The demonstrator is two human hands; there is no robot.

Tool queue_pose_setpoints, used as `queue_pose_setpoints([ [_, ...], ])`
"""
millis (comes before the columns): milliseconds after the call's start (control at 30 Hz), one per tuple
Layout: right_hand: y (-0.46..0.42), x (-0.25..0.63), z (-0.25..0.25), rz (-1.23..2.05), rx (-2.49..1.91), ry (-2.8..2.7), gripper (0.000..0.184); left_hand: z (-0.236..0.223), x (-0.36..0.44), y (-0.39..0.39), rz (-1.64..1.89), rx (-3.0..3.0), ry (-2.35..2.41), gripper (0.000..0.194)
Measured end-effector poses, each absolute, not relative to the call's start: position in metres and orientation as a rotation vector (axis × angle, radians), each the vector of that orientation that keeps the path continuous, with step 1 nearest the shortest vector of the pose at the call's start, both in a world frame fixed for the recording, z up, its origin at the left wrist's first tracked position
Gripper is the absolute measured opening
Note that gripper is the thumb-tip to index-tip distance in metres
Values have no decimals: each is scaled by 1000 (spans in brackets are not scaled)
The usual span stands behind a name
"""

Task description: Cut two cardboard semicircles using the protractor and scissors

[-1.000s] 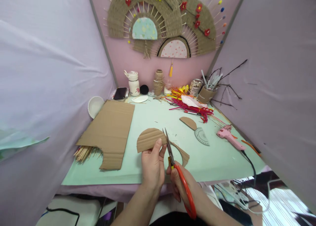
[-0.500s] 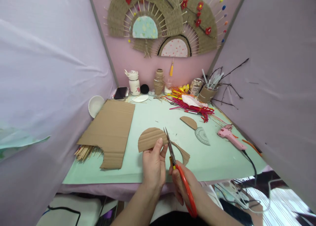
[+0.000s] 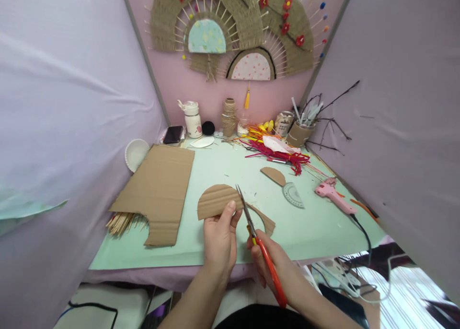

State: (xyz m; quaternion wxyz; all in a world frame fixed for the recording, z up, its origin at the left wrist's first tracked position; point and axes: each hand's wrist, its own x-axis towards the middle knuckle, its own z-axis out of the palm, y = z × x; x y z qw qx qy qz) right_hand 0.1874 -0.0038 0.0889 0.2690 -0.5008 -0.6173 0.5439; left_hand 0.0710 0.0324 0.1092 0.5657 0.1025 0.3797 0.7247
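Between thumb and fingers, my left hand [image 3: 222,238] pinches a half-round piece of cardboard [image 3: 217,202] above the table's front part. Red-handled scissors [image 3: 268,259] are gripped in my right hand [image 3: 269,252], their blades pointing up and away along the cardboard's right edge. The blades look nearly closed, with a small gap at the tips. Beneath and right of them lies a curved cardboard offcut [image 3: 264,217]. Farther back on the right are a smaller cardboard half-round [image 3: 273,175] and a clear protractor [image 3: 293,195].
A large cardboard sheet [image 3: 168,190] covers thin sticks [image 3: 124,223] on the left. A pink glue gun [image 3: 336,197] with its cord lies at the right. Along the back stand a white bottle [image 3: 193,120], a twine spool [image 3: 229,118], red pipe cleaners [image 3: 276,157] and a pot of twigs [image 3: 300,133].
The scissor blades have drawn closer together beside the cardboard's right edge. Both hands stay in nearly the same place, while the whole view has shifted slightly.
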Motion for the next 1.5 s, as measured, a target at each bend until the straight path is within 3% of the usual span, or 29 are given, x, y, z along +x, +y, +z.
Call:
queue_pose_setpoints([
  [300, -6, 184, 86, 1488, -1325, -1624, 65, 109, 73, 29, 1687, 263, 897, 39],
  [667, -6, 190, 77, 1629, -1489, -1522, 46, 104, 69, 31, 1635, 267, 908, 37],
  [833, 3, 198, 73, 1522, -1390, -1509, 50, 98, 70, 30, 1603, 300, 882, 47],
  [1000, 10, 208, 83, 1463, -1361, -1543, 51, 89, 71, 33, 1595, 315, 912, 44],
  [1167, 21, 234, 99, 1131, -1583, -1660, 42, 80, 54, 38, 1571, 399, 1019, 32],
  [1300, 36, 256, 103, 717, -1870, -1813, 36, 75, 34, 42, 1555, 441, 1112, 35],
  [1500, 66, 228, 93, 590, -1810, -2052, 24, 64, 28, 45, 1575, 461, 1140, 36],
])
